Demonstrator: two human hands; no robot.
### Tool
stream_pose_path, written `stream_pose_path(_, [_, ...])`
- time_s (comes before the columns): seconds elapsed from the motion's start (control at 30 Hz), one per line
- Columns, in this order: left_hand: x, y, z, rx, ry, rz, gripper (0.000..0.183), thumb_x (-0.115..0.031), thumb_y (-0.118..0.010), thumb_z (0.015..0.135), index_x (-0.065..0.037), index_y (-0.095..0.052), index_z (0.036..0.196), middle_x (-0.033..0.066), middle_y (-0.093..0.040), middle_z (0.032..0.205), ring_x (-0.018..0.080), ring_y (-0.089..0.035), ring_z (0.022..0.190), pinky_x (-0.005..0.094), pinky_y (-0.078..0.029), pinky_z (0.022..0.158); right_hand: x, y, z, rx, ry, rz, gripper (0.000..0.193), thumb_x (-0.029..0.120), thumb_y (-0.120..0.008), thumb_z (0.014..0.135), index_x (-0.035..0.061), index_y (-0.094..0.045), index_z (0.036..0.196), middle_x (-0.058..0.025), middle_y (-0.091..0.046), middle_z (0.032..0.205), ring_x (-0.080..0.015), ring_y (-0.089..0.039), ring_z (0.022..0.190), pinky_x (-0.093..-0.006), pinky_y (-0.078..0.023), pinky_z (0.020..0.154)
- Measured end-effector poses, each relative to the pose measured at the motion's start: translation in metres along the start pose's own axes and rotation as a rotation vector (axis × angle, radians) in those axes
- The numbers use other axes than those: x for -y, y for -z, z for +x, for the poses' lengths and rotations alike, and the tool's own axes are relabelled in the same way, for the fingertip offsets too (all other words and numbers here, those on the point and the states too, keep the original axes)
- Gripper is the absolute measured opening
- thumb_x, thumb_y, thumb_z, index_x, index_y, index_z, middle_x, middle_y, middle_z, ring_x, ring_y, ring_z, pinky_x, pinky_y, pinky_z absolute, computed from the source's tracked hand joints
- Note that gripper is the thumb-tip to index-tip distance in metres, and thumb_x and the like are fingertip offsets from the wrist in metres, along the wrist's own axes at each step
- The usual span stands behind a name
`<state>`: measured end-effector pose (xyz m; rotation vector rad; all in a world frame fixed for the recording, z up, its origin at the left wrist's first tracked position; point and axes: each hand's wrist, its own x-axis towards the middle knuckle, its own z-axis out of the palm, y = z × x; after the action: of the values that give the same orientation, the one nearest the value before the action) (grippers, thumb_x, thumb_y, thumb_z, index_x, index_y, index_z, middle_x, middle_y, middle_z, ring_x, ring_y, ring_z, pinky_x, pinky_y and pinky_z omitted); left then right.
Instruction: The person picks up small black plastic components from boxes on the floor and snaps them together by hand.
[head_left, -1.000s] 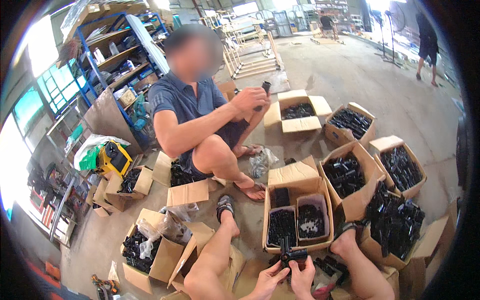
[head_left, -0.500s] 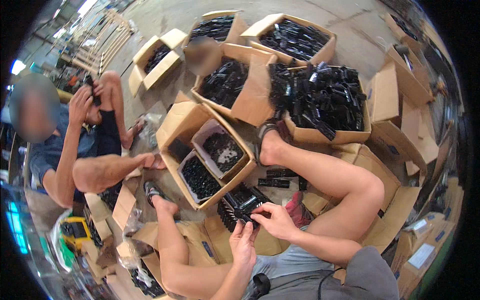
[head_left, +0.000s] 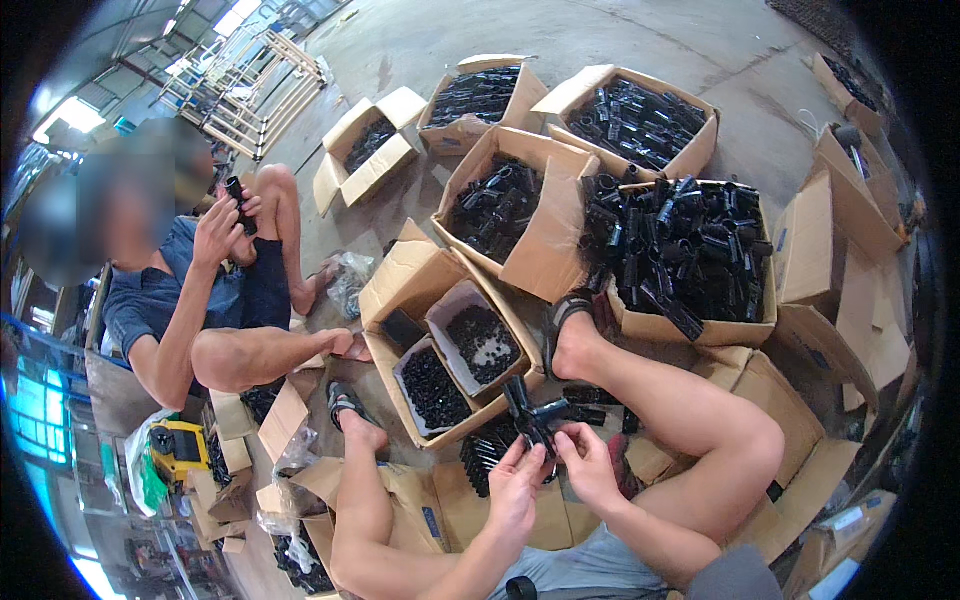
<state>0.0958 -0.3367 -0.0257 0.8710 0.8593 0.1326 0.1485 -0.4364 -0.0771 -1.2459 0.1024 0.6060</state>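
Note:
My left hand (head_left: pixel 516 490) is closed round the lower part of a black branched plastic part (head_left: pixel 527 408), which stands tilted with one tube-like arm pointing up. My right hand (head_left: pixel 588 464) pinches at the right side of the same part; its fingertips are close together, and any small piece between them cannot be made out. Just below and left of the part lies a row of similar black pieces (head_left: pixel 481 462). In front of my hands stands an open cardboard box (head_left: pixel 376 335) holding two bins, one with tiny black pieces (head_left: pixel 436 390), the other partly filled with them (head_left: pixel 484 343).
Several open cartons of black plastic parts (head_left: pixel 680 240) stand beyond my legs. At the left a seated co-worker (head_left: pixel 170 290) handles a black tubular part (head_left: pixel 240 200). Flattened cardboard (head_left: pixel 470 500) lies under me. A yellow and black object (head_left: pixel 180 455) is at the lower left.
The view has tilted, so everything sits lower and further right. The black branched part now stands up above my fingers; before, my hands were low at the pile of black pieces.

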Motion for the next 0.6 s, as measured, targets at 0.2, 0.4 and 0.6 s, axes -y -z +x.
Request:
stream_pose_path(0.2, [-0.077,-0.039,0.077,0.036,-0.202,0.007,0.026,-0.012,-0.061,0.099,-0.002,-0.058,0.122,0.0073,-0.067,0.109,0.0189,-0.066,0.103,0.0329,-0.057,0.093,-0.032,0.006,-0.004,0.080,-0.121,0.010,0.018,0.016,-0.058,0.101,0.0002,-0.061,0.109,-0.0030,-0.066,0.092,-0.0095,-0.061,0.083,-0.0259,-0.051,0.076])
stream_pose_path(0.4, [-0.150,-0.103,0.180,0.100,-0.313,-0.047,0.020,-0.016,-0.061,0.100,0.000,-0.060,0.113,0.0078,-0.066,0.102,0.0187,-0.067,0.091,0.0312,-0.059,0.085,-0.058,0.010,-0.002,0.146,-0.192,-0.060,0.019,0.015,-0.060,0.099,-0.0017,-0.064,0.108,-0.0062,-0.070,0.094,-0.0120,-0.065,0.086,-0.0271,-0.052,0.077])
stream_pose_path(0.6, [-0.113,-0.099,0.253,-0.252,-0.410,0.166,0.056,-0.017,-0.067,0.097,0.000,-0.040,0.143,0.0072,-0.060,0.107,0.0146,-0.061,0.090,0.0290,-0.056,0.082,-0.073,0.003,-0.005,0.179,-0.169,-0.131,0.021,0.017,-0.062,0.098,-0.0027,-0.065,0.105,-0.0072,-0.071,0.091,-0.0119,-0.065,0.083,-0.0278,-0.053,0.075])
